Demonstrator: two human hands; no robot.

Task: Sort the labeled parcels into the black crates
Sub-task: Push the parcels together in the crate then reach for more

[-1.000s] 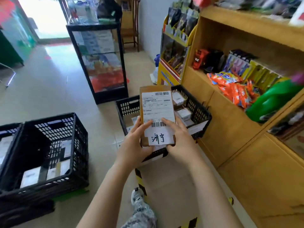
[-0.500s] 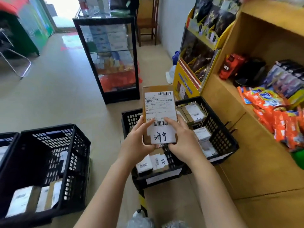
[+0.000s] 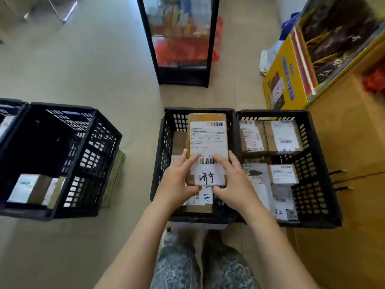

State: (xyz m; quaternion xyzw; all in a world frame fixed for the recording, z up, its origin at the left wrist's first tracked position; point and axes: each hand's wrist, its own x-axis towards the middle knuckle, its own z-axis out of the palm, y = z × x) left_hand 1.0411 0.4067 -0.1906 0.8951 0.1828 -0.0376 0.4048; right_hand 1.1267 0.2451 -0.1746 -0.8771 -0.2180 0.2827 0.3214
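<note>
We're holding the labeled parcel (image 3: 207, 142) just above the middle crate (image 3: 161, 147), left hand (image 3: 177, 184) and right hand (image 3: 234, 184) each gripping a lower corner, thumbs on the label. The box underneath (image 3: 200, 203) looks tagged the same, so we'd lower it flat, no dropping.

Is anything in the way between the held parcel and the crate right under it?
Nothing visible. The left hand and right hand hold the parcel over the open-topped middle crate. Only sorted parcels lie inside beneath it, one with a similar handwritten tag.
</note>
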